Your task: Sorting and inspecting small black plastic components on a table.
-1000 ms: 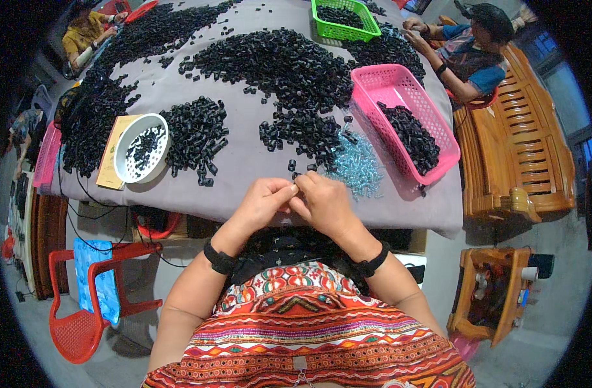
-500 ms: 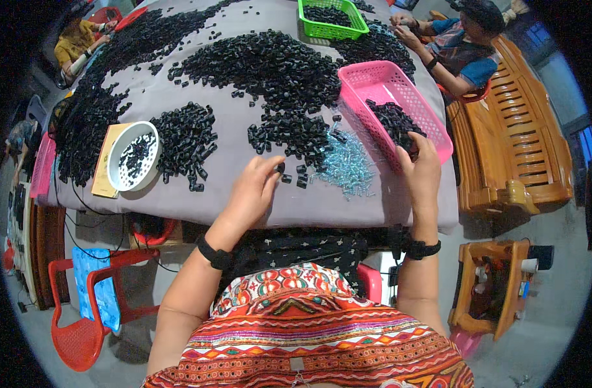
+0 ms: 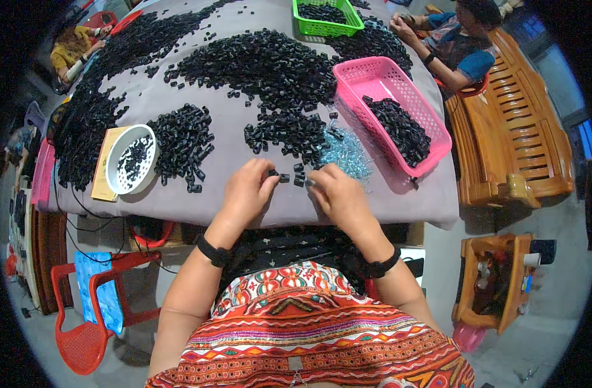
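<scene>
My left hand (image 3: 247, 189) is over the near part of the table, thumb and fingers pinched on a small black plastic piece (image 3: 273, 173). Close to its fingertips lie a few loose black pieces (image 3: 299, 178). My right hand (image 3: 341, 197) is just to the right, fingers drawn together; whatever sits in them is too small and hidden to name. Beyond both hands spreads a small heap of black pieces (image 3: 286, 134). Beside it, past my right hand, lies a pile of clear light-blue small parts (image 3: 348, 155). A pink perforated basket (image 3: 359, 107) at the right holds more black pieces.
A white round bowl (image 3: 112, 161) with black pieces rests on a yellowish flat item (image 3: 105, 186) at left. Large black heaps (image 3: 257, 64) cover the far table, with a green basket (image 3: 328, 28) behind. Two people (image 3: 461, 52) (image 3: 76, 52) sit at the far sides.
My right hand has left the pink basket and moved left, beside my left hand. The left hand has shifted slightly left, its pinch kept.
</scene>
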